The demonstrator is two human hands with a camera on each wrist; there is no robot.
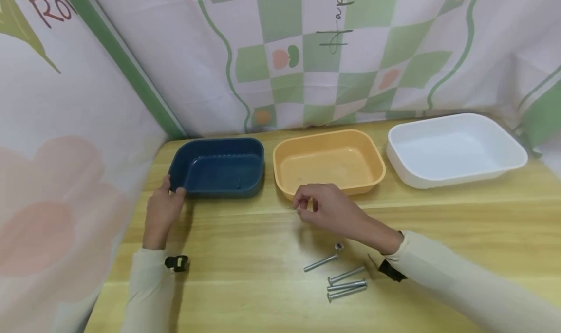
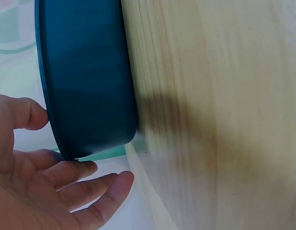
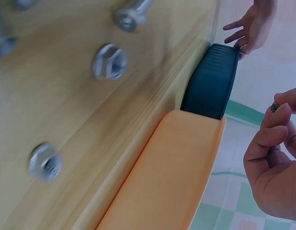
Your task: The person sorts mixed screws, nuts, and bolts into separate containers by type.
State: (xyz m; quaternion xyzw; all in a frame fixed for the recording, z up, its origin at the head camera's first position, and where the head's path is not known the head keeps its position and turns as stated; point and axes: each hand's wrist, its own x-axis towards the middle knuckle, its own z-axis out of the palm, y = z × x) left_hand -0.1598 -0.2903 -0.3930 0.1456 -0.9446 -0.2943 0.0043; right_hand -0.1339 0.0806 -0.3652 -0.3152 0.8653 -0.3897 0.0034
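Note:
My left hand holds the near left corner of a dark blue tray, thumb and fingers at its rim. In the left wrist view, the thumb meets the rim while the outer fingers stretch loosely below the tray's corner. My right hand pinches a small screw between thumb and forefinger, just in front of a yellow tray. The screw's thin shank points left, its head showing in the right wrist view. A tiny dark piece lies inside the blue tray.
Several long bolts lie on the wooden table below my right forearm. A flange nut lies by them; another nut shows in the right wrist view. A white tray stands at the right, before a patterned curtain.

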